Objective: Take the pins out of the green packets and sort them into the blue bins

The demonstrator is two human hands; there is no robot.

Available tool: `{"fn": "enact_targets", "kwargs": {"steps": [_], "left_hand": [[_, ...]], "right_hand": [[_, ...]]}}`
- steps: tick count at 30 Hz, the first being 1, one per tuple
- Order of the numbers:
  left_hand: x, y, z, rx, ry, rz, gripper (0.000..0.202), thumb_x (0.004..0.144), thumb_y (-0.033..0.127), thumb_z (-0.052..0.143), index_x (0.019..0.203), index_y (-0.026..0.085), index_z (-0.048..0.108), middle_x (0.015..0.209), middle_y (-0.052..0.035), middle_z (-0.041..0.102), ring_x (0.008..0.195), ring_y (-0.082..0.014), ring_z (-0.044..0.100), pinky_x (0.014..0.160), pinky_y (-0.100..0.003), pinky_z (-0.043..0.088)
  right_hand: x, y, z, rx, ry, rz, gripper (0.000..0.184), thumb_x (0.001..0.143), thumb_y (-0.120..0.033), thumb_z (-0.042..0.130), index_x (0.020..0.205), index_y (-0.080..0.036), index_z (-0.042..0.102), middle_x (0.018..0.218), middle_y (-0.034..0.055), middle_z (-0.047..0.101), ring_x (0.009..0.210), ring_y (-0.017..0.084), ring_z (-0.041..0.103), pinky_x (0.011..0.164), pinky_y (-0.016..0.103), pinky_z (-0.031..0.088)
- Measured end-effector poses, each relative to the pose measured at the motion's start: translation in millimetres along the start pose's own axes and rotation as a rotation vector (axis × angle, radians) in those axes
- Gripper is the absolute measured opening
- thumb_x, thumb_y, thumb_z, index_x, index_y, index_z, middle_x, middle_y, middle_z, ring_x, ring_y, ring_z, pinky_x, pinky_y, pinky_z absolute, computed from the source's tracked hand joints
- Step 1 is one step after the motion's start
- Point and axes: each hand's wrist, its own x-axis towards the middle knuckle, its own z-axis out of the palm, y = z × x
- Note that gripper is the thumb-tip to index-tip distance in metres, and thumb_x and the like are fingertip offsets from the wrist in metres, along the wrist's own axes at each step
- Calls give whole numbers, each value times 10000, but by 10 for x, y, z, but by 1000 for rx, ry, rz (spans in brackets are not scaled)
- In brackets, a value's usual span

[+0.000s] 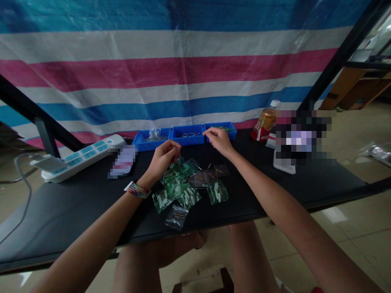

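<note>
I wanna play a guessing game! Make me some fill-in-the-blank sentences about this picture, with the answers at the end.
1. The number of blue trays standing in a row is ____.
2. The drink bottle has a ____ cap.
3. The hand next to the colourful wristband is the person's ____ one.
4. The heaped packets lie on a table whose top is the colour ____.

Missing words: three; white; left; black.

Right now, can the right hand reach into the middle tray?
Likely yes: the right hand is close to the middle tray, near its right end, and the open top looks unobstructed.
</note>
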Motion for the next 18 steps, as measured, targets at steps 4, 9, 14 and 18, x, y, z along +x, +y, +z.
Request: {"fn": "enact_targets", "kwargs": {"steps": [4, 9, 14, 18], "left_hand": [[-12, 10, 12, 36, -21, -13, 245, 783, 359, 721, 921, 170, 647, 677, 23, 594, 508, -103, 504, 464, -225, 312], [-31, 47, 29, 44, -45, -6, 240, 790, 360, 718, 910, 165, 649, 669, 21, 589, 511, -103, 506, 473, -221, 320], [-24, 26, 33, 31, -55, -2, 218, 787, 334, 716, 907, 164, 652, 665, 16, 594, 507, -102, 505, 469, -218, 319], [-20, 15, 17, 49, -59, -8, 228, 800, 346, 712, 926, 165, 654, 668, 22, 587, 519, -108, 520, 475, -218, 328]], "right_hand": [[-71, -55, -172, -198, -420, 27, 131, 735, -246, 775, 806, -144, 816, 632, 6, 668, 598, 127, 567, 616, 253, 417], [-167, -258, -288, -321, -826, 74, 261, 637, -265, 892, 868, -151, 847, 708, 5, 707, 626, 106, 547, 618, 235, 384], [-227, -354, -287, -381, -854, 120, 195, 646, -243, 884, 801, -144, 821, 691, 1, 690, 651, 120, 570, 623, 241, 391], [-235, -362, -279, -343, -767, 103, 62, 727, -184, 784, 770, -141, 774, 691, 0, 689, 655, 118, 575, 658, 253, 406]]}}
